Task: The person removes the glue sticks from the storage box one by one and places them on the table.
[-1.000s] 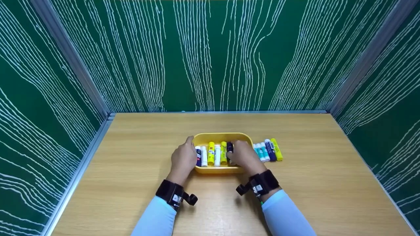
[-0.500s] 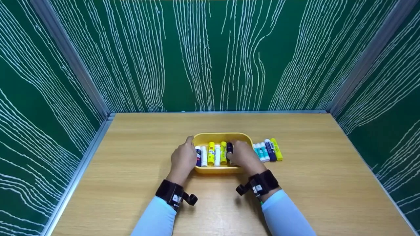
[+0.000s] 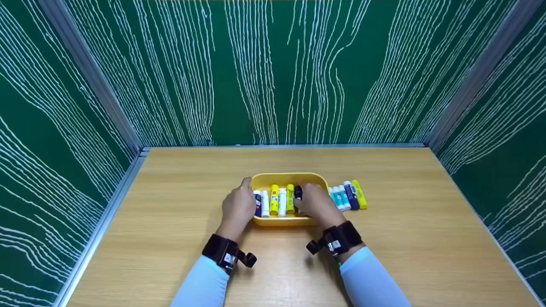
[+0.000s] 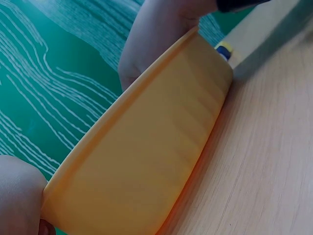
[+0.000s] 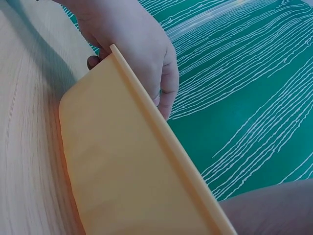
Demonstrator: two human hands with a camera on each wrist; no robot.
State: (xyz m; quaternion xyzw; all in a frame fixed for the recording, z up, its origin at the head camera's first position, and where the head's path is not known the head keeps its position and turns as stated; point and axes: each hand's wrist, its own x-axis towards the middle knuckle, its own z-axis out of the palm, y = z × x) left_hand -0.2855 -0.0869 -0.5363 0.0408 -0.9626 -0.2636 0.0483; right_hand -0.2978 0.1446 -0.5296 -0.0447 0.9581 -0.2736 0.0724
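A yellow plastic bin (image 3: 283, 222) holds a row of glue sticks: a navy one (image 3: 258, 203), white ones (image 3: 265, 204) and yellow ones (image 3: 274, 199). My left hand (image 3: 239, 205) grips the bin's left end; in the right wrist view this left hand (image 5: 129, 41) straddles the rim. My right hand (image 3: 318, 202) reaches over the bin's right end and pinches a dark glue stick (image 3: 298, 192) inside. Its fingertips are mostly hidden. In the left wrist view the bin's near wall (image 4: 132, 152) hides what lies inside, with the right hand (image 4: 151, 44) over the far end.
Just right of the bin, more glue sticks lie side by side on the wooden table (image 3: 170, 221): teal and white ones (image 3: 341, 198), a navy one (image 3: 351, 195) and a yellow one (image 3: 359, 194). Green walls (image 3: 281, 72) with white wavy lines enclose the table.
Almost nothing moves. The dark glue stick by my right hand shifts very slightly, while both hands and the bin stay in place.
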